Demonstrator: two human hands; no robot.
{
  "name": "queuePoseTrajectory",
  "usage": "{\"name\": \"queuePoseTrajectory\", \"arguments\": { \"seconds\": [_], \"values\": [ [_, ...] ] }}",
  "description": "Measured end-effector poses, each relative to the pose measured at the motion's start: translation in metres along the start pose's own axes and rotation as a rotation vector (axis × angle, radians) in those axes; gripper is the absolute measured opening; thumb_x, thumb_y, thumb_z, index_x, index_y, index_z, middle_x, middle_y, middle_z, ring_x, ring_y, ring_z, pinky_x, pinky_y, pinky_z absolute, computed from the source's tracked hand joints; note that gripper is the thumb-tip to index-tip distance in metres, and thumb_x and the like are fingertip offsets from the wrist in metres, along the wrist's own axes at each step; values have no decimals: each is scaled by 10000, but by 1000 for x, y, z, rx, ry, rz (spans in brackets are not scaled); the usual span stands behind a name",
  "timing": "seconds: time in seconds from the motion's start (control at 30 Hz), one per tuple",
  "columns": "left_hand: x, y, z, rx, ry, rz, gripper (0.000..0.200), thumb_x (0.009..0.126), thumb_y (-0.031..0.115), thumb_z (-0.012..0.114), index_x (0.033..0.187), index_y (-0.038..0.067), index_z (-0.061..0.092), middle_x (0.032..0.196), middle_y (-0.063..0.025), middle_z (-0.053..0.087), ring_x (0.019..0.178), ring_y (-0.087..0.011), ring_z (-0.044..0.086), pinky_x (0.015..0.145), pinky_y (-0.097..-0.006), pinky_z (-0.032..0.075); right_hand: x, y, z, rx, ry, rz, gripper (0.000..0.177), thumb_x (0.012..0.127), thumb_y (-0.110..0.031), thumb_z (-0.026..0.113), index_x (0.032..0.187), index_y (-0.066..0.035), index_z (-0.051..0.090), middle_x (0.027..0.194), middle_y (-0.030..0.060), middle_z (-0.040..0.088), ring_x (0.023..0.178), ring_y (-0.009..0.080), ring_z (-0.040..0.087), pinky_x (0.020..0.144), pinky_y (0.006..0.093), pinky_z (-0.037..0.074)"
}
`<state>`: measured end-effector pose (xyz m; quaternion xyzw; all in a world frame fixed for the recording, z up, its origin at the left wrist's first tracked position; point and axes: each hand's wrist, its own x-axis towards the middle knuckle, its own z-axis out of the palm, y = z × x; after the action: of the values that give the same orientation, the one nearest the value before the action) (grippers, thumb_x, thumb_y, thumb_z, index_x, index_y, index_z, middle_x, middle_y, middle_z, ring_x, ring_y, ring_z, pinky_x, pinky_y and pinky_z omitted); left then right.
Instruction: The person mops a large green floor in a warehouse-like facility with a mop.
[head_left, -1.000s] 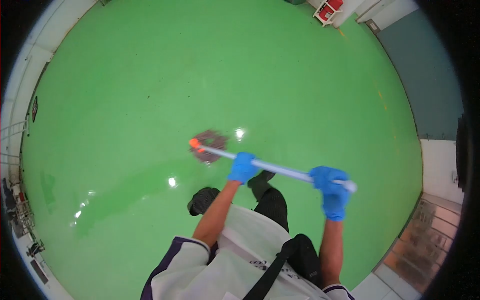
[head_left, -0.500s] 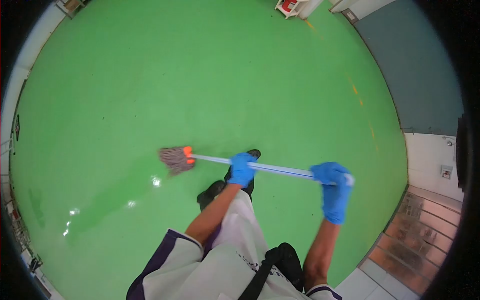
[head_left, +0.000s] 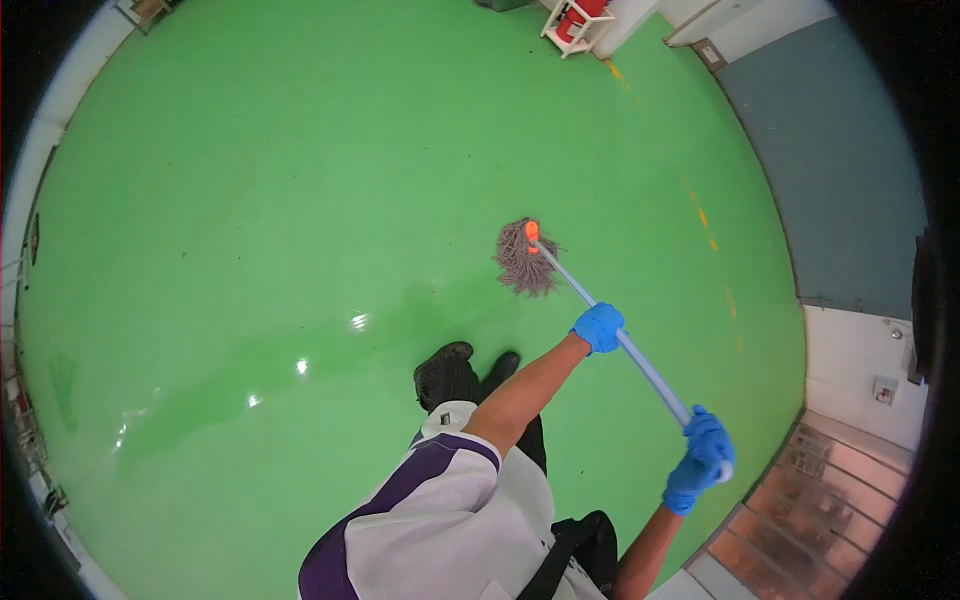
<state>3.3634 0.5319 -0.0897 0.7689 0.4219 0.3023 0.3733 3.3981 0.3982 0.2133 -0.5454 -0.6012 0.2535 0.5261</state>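
A string mop with a grey-brown head [head_left: 525, 268] and an orange clamp [head_left: 532, 232] rests on the green floor ahead of my feet. Its pale blue handle [head_left: 652, 378] slants down to the right toward my body. My left hand [head_left: 600, 328], in a blue glove, is wrapped round the middle of the handle. Near the handle's top end, my right hand [head_left: 706, 450], gloved the same way, is closed round it. The white tip pokes out past that hand. My black shoes [head_left: 445, 372] stand on the floor to the left of the handle.
A wet, darker streak [head_left: 230, 400] crosses the green floor [head_left: 300, 180] at the left. A white stand with a red fire extinguisher [head_left: 578, 22] is at the far top. A grey wall panel [head_left: 820, 150] and a barred glass panel [head_left: 820, 490] line the right.
The mop head has swung from left to right and farther from me, leaving a wet streak. Both hands have moved right, the right one also lower in view, and my feet have shifted.
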Motion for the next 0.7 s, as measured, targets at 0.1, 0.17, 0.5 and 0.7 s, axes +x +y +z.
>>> {"name": "queuePoseTrajectory", "arguments": {
  "seconds": [0.1,0.17,0.5,0.7],
  "values": [
    [5,11,-19,42,20,-71,366,740,405,556,593,73,604,641,-172,576,668,-371,553,646,-453,450,46,13,-43,192,-38,-14,232,724,-182,461,536,-72,380,552,55,392,563,201,417,828,447,406],
    [-17,3,-39,82,91,-109,384,744,417,546,595,68,606,637,-176,577,661,-374,558,639,-458,451,60,15,-39,210,-104,75,228,720,-185,467,542,-74,379,553,56,393,564,203,418,833,453,398],
    [-145,-64,-132,246,202,-810,333,694,384,575,653,61,644,718,-195,611,681,-368,590,642,-446,479,140,103,74,715,-649,470,161,738,-123,489,607,-45,440,596,60,425,616,214,462,835,450,394],
    [-225,-59,-223,413,489,-1041,331,697,399,563,615,85,634,663,-181,595,627,-379,567,609,-459,459,165,76,183,880,-1030,514,136,743,-113,505,647,-18,491,639,89,491,678,226,503,862,441,394]
  ]
}}
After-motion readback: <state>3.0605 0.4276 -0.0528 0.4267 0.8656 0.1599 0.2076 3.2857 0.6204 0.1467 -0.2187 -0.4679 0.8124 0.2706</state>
